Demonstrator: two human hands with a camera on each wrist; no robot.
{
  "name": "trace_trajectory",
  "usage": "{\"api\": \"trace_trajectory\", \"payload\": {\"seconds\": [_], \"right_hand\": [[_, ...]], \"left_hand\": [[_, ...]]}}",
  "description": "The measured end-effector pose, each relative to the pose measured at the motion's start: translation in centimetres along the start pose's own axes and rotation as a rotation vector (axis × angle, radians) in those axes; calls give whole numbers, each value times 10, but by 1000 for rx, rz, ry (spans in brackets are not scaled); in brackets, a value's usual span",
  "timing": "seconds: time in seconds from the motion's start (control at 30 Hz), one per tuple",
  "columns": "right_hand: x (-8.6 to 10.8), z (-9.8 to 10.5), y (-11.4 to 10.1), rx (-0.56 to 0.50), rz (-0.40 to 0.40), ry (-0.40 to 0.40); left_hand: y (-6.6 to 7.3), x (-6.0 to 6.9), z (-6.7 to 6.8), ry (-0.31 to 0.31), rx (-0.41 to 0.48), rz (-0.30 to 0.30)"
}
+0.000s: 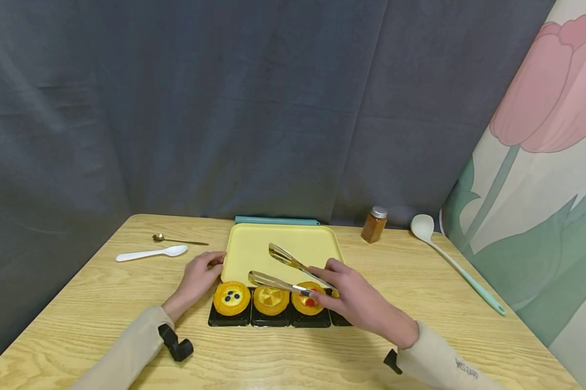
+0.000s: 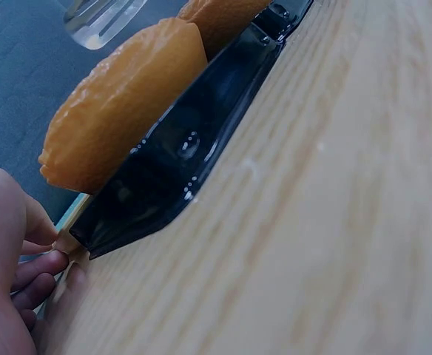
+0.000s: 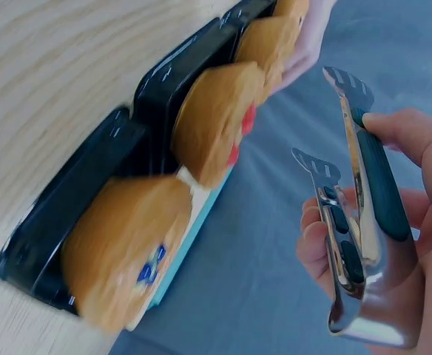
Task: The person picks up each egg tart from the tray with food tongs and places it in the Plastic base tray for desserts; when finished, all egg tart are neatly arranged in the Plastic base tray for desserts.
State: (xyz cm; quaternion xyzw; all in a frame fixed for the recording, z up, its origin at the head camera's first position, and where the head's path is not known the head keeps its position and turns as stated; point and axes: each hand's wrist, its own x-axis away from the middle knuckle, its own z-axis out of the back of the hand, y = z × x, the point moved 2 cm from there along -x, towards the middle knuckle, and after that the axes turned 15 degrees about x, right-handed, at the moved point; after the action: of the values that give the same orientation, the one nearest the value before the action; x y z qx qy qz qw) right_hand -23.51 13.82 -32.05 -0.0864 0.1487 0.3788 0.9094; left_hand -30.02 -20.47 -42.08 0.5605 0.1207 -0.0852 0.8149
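Observation:
My left hand (image 1: 199,277) is at the left edge of a yellow tray (image 1: 253,244), its thumb and fingers pinching the rim near the front corner. My right hand (image 1: 358,298) holds metal serving tongs (image 3: 382,274) with dark green grips. The tongs' arms stand apart, tips over the yellow tray, with nothing between them. In front lies a black sectioned container (image 1: 230,322) with a blueberry tart (image 1: 225,307), a tart with yellow wedges (image 1: 271,310) and a red-topped tart (image 1: 300,306). Another blueberry-topped tart (image 3: 120,237), in the rightmost section, is mostly hidden by my right hand in the head view.
Left of the tray lie a white spoon (image 1: 146,254) and a thin gold spoon (image 1: 182,241). A teal box-like strip (image 1: 278,221) lies behind the tray. To the right stand a spice jar (image 1: 374,226) and a long ladle (image 1: 451,260). A dark curtain (image 1: 249,108) borders the back.

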Motion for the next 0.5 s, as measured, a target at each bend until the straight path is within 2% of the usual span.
{"api": "trace_trajectory", "payload": {"seconds": [0.23, 0.5], "right_hand": [[18, 5, 27, -17, -116, 52], [45, 12, 58, 58, -228, 114]], "left_hand": [[0, 0, 0, -7, 6, -2], [0, -1, 0, -2, 6, -1]]}}
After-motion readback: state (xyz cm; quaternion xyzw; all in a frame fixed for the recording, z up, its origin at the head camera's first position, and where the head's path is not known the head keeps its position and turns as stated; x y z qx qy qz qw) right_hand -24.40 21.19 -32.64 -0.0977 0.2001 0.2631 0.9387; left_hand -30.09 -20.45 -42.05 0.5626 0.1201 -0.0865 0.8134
